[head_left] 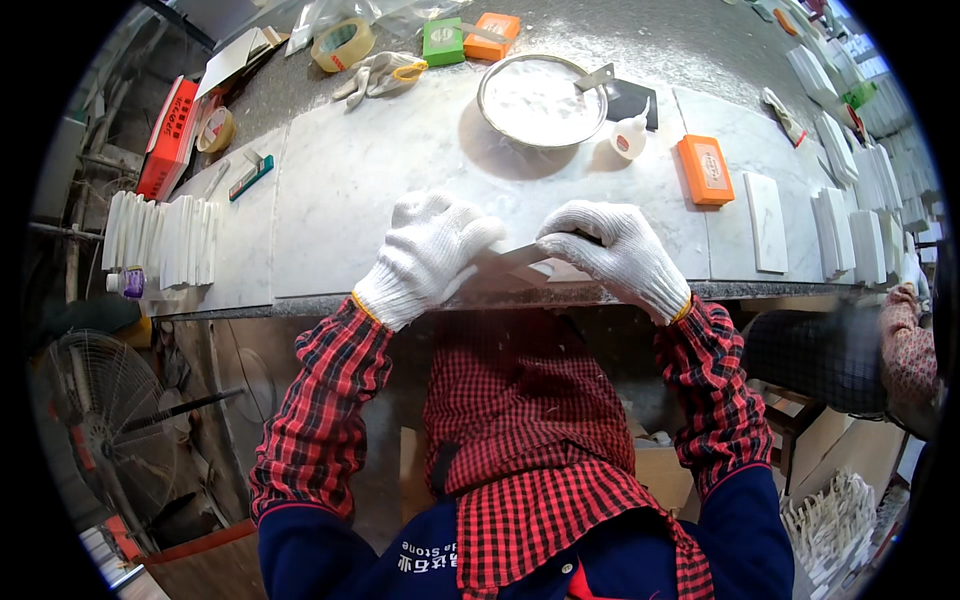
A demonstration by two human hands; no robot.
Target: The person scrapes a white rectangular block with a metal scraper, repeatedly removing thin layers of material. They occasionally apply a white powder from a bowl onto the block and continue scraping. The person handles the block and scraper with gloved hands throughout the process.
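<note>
1. A thin flat strip (518,257) is held between both hands, just above the front edge of the desk (350,185), probably so it can be seen up close.
2. Its right end is pinched by the right hand (607,250), thumb against curled fingers; the left hand (430,250) is half curled, grip too blurred to tell.
3. The metal bowl (540,144) is parked beyond, likely for easy reach.
4. Strip's greyish, straight-edged, kinda smeared by blur; material can't be told.

White gloves (425,250), greyish strip (518,258), red-and-black checked sleeves (325,400) and apron (540,515).
</note>
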